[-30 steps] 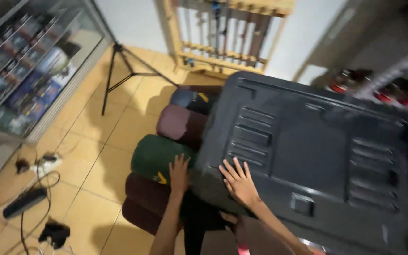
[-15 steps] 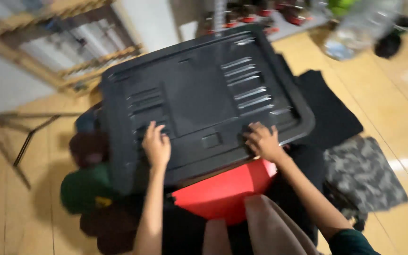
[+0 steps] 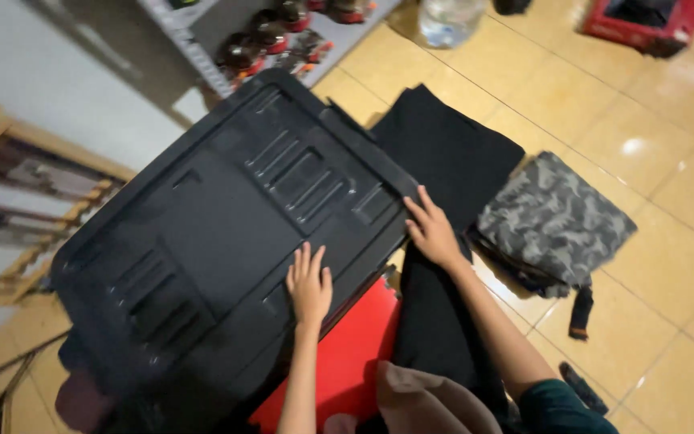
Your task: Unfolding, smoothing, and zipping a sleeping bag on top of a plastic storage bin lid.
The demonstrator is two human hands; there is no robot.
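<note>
A large black plastic lid [image 3: 202, 233] with ribbed panels lies tilted on a red plastic box [image 3: 347, 362] in front of me. My left hand [image 3: 308, 283] rests flat on the lid near its close edge, fingers spread. My right hand [image 3: 431, 231] touches the lid's right edge, right beside a folded black cloth [image 3: 443, 161]. Neither hand has its fingers wrapped around anything. A second strip of black cloth [image 3: 435, 329] hangs down beside the red box under my right forearm.
A folded camouflage garment [image 3: 552, 221] lies on the tiled floor to the right. A wooden rack [image 3: 2, 161] stands at the left wall. Shelving with small dark items [image 3: 275, 36], a plastic bottle [image 3: 447, 18] and a red crate [image 3: 644, 20] sit at the far side.
The view has swung to the right. My left hand has slid toward the lid's near edge and my right hand has shifted to the lid's right rim by the black cloth.
</note>
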